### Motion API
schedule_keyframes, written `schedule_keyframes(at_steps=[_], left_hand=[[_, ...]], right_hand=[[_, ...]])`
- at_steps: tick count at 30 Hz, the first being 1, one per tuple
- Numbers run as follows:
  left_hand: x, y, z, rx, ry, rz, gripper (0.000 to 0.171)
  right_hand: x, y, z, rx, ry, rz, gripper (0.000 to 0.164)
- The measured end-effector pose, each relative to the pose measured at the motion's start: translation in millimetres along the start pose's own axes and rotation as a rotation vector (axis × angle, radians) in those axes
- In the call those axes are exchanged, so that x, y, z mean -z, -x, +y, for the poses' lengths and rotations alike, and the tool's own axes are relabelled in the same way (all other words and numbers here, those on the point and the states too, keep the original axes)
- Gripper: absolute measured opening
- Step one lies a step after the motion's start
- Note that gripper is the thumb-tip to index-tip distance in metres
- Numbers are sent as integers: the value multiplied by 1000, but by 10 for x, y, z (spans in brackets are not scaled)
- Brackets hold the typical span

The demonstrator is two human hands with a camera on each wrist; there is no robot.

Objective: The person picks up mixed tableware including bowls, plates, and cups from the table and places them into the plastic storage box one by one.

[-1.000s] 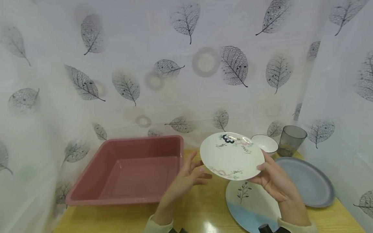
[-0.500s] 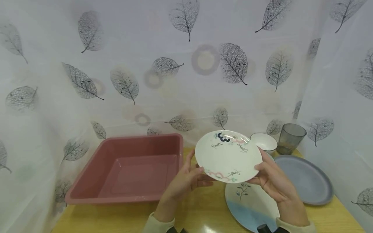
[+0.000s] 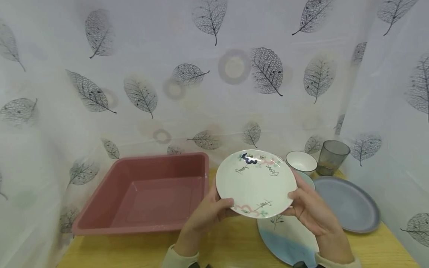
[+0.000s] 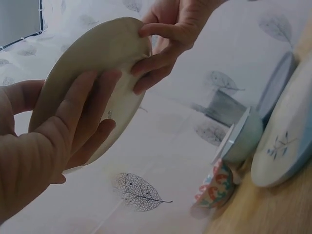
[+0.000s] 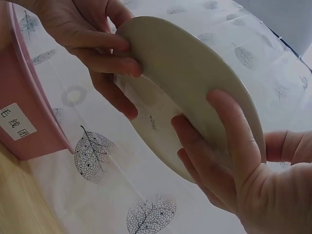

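Nearest: left hand (image 3: pixel 209 210) and right hand (image 3: pixel 315 208), both raised over the tabletop (image 3: pixel 231 245), a little right of its middle. Each grips the rim of the floral plate (image 3: pixel 256 186), thumb on the decorated face, fingers spread beneath; wrist views agree. Thumb and fingers are drawn in to about the plate's thickness, on both sides.

Floral plate is off the table, tilted, decorated face toward the wearer. Judged progress: lift done, two-handed hold done, setting down not yet done. The other dishes lie out of hand.

Below, toward the near edge and right of middle: blue-and-cream plate (image 3: pixel 288 238), flat, partly covered from view by the floral plate and right hand. Pink basin (image 3: pixel 140 231) takes up the left side, reaching toward the far edge; floral plate is outside it. Grey plate (image 3: pixel 348 204) lies flat along the right edge.

Far right corner: pale green bowl (image 3: pixel 307 179), white bowl (image 3: pixel 301 160), smoky glass (image 3: pixel 333 156) just beside the white bowl. Left wrist view adds a patterned bowl (image 4: pixel 214 185); dim there, cannot tell whether these bowls touch.

Beyond the far edge: leaf-print curtain (image 3: pixel 187 29).
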State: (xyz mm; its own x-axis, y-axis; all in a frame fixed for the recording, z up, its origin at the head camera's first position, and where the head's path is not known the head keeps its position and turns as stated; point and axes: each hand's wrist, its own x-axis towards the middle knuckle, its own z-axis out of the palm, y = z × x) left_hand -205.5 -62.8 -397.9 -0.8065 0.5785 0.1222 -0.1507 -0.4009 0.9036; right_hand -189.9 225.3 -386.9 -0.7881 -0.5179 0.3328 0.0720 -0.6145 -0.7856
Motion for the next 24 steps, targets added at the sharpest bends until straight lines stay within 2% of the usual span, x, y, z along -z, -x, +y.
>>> schedule_keyframes(at_steps=[7,16,24], left_hand=[[28,46,20,-38,-15,-22,89],[69,67,55,-20,-24,-3,88],[78,87,114,-43,0,20,87]], right_hand=[[-31,-4,12,3,27,-1,78],[-71,-18,28,8,12,7,76],[-123,-55,74,-18,2,83,72]])
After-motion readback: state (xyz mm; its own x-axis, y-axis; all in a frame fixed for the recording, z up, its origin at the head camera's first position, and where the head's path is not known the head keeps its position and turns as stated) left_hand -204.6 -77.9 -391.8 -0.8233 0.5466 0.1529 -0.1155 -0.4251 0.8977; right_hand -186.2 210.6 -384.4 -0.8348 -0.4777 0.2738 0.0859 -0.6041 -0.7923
